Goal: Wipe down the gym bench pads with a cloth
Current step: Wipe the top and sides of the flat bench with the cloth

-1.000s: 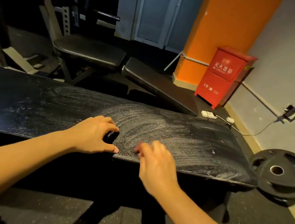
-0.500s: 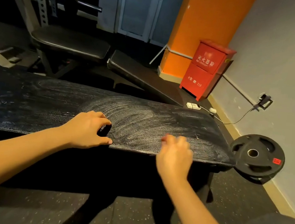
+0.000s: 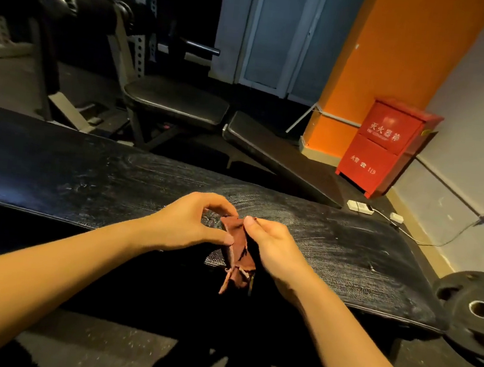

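One red-brown cloth [image 3: 237, 255], long axis vertical, frayed end pointing down, pinched by left hand [image 3: 190, 225] and right hand [image 3: 275, 247], one black surface [image 3: 84, 177] behind

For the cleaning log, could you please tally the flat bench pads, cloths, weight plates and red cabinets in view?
Flat pads: 3
Cloth: 1
Weight plate: 1
Red cabinet: 1
Total: 6
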`<state>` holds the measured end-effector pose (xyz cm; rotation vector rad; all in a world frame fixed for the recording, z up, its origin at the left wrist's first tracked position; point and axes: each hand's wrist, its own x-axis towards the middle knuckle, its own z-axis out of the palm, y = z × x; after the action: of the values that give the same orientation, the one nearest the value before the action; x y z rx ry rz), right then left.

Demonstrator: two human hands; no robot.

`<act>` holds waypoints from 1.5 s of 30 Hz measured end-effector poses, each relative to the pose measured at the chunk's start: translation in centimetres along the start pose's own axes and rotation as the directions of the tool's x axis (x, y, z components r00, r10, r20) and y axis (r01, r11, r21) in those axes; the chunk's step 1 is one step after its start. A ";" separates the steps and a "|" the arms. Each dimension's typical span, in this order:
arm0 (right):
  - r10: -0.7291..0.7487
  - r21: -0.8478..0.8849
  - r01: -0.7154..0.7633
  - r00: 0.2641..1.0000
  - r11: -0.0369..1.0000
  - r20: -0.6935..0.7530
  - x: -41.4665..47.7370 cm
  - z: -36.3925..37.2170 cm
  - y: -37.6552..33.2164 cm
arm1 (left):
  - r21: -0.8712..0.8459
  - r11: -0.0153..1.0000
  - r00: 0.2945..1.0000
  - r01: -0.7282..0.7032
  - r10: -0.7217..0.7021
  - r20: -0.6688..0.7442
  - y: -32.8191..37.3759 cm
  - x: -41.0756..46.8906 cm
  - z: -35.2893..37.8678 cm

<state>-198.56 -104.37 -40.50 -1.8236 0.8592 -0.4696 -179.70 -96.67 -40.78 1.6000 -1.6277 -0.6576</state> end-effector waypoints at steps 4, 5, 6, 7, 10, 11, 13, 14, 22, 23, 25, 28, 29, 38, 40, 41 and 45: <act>0.000 0.000 0.000 1.000 1.000 -0.010 1.3 -0.1 -0.6 | -0.056 0.998 1.000 -0.012 0.014 0.025 0.0 -0.2 -1.3; 0.004 0.021 -0.004 1.000 1.000 -0.007 1.7 -0.1 -0.7 | -0.065 0.998 1.000 -0.011 0.012 0.019 0.0 -0.3 -1.6; 0.010 0.036 -0.010 1.000 0.999 0.001 1.9 -0.1 -0.8 | -0.067 0.998 1.000 -0.011 0.011 0.007 0.1 -0.3 -1.8; 0.007 0.044 -0.008 1.000 0.999 0.010 2.3 -0.2 -0.8 | -0.061 0.998 1.000 -0.011 0.010 -0.012 0.3 -0.4 -2.0; -0.022 -0.060 0.024 0.999 0.998 0.031 3.3 -0.1 -0.9 | -0.014 1.000 0.996 0.006 -0.007 -0.090 0.3 -0.6 -2.7; -0.023 -0.097 0.026 0.999 0.995 0.034 3.6 0.1 -1.0 | -0.016 0.999 0.994 0.027 -0.029 -0.105 0.0 -0.6 -3.0; -0.040 -0.128 0.044 0.999 0.991 0.037 4.1 0.7 -1.5 | -0.111 0.988 0.989 0.110 -0.119 -0.083 -0.4 -0.7 -3.9; -0.059 -0.138 0.064 0.998 0.988 0.039 4.4 1.0 -1.7 | -0.165 0.973 0.981 0.163 -0.177 -0.078 -0.4 -0.8 -4.2; -0.066 -0.393 0.054 0.998 0.918 -0.016 6.9 2.2 -0.2 | 0.306 0.826 0.806 0.474 -0.267 -0.529 -5.1 -2.5 -4.7; -0.070 -0.441 0.049 0.997 0.896 -0.032 6.9 1.8 0.1 | 0.371 0.836 0.845 0.405 -0.187 -0.500 -5.2 -2.9 -3.2; -0.074 -0.476 0.032 0.995 0.879 -0.069 6.8 0.9 1.0 | 0.512 0.826 0.937 0.235 -0.053 -0.345 -4.7 -3.1 0.9; -0.090 -0.513 0.034 0.992 0.858 -0.084 6.8 -0.2 1.9 | 0.659 0.729 0.983 0.184 -0.132 -0.127 -4.6 -1.9 6.1; -0.091 -0.525 0.040 0.993 0.850 -0.072 6.7 -0.4 2.2 | 0.670 0.716 0.980 0.196 -0.161 -0.114 -5.0 -1.5 6.4; -0.114 -0.558 0.100 0.993 0.824 0.010 7.0 -0.7 3.6 | 0.621 0.563 0.837 0.546 -0.347 -0.422 -14.1 -5.0 -9.4; -0.122 -0.555 0.105 0.993 0.825 0.007 7.3 -0.7 3.7 | 0.608 0.620 0.864 0.496 -0.279 -0.420 -12.9 -5.0 -8.9; -0.137 -0.559 0.117 0.991 0.821 0.007 7.4 -0.7 3.9 | 0.651 0.671 0.925 0.354 -0.149 -0.349 -11.5 -4.9 -6.9; -0.229 -0.729 0.139 0.973 0.670 -0.026 8.1 -0.9 4.4 | 0.617 0.786 0.998 -0.048 0.014 0.060 -8.3 -5.8 -1.6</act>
<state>-195.22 -111.89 -44.69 -2.6673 1.0336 -0.3857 -173.76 -91.46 -47.34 2.0128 -2.0387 -0.1304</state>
